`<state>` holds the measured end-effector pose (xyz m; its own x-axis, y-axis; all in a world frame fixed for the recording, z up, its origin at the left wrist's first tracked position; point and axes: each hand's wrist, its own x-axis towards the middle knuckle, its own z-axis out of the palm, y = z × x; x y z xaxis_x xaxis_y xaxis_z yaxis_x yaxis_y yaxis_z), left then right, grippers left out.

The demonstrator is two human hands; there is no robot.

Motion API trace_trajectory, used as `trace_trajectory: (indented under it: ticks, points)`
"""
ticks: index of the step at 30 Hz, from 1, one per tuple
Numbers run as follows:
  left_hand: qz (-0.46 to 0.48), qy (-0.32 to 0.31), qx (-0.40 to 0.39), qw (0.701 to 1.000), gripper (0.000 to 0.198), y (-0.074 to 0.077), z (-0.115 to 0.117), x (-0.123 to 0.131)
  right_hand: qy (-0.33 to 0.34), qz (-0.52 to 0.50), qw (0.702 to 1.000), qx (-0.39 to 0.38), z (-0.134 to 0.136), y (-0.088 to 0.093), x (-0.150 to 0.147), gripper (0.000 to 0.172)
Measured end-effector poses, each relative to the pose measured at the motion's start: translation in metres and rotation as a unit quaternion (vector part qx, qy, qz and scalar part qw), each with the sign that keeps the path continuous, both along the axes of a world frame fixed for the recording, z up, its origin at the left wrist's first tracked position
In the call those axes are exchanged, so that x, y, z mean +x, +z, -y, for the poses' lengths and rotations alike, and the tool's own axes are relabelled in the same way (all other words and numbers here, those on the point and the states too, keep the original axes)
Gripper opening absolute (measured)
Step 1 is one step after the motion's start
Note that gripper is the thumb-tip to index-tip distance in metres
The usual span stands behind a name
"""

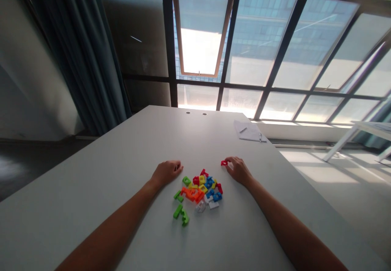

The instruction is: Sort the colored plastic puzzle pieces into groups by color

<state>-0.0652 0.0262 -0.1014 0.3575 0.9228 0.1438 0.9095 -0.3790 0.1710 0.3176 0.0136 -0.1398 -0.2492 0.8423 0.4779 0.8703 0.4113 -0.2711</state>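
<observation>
My right hand (238, 170) pinches a small red plastic block (224, 163) between thumb and fingertips, just over or on the table, right of a loose pile. On the pile's other side, my left hand (167, 171) rests on the table with its fingers curled in; I see nothing in it. Between my hands lie several interlocking toy blocks: orange blocks (191, 194) in the middle, yellow blocks (202, 188), blue blocks (217, 197), a white block (214, 205) and a clear piece (200, 206). Green blocks (185, 217) lie at the left and near side.
The white table (137, 230) reaches far ahead, with two round holes near its far edge. Paper sheets (249, 130) with pens lie at the far right. Beyond stand large windows (259, 39), a dark curtain (79, 51) and another white table (372, 127).
</observation>
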Motion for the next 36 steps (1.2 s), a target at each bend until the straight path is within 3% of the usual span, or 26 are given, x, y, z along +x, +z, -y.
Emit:
trace_trajectory:
  ticks: [8,12,22,28,36]
  points:
    - [0.003,0.000,0.003,1.000,0.031,-0.002,-0.001,0.000,-0.116,-0.014,0.992,0.048,-0.012,-0.001,0.021,0.014]
    - [0.007,0.001,0.007,1.000,0.031,-0.003,-0.001,-0.001,-0.116,-0.004,0.993,0.018,-0.015,-0.003,0.027,0.017]
    - [0.002,0.003,-0.002,1.000,0.031,0.001,0.001,0.001,-0.146,0.067,0.985,-0.066,-0.013,-0.006,0.020,0.059]
    - [0.002,0.003,-0.003,1.000,0.032,0.002,0.001,0.001,-0.132,0.069,0.987,-0.059,-0.012,-0.004,0.019,0.048]
    - [0.000,0.004,-0.001,1.000,0.031,-0.001,0.000,0.000,-0.123,0.063,0.988,-0.064,-0.010,-0.003,0.018,0.048]
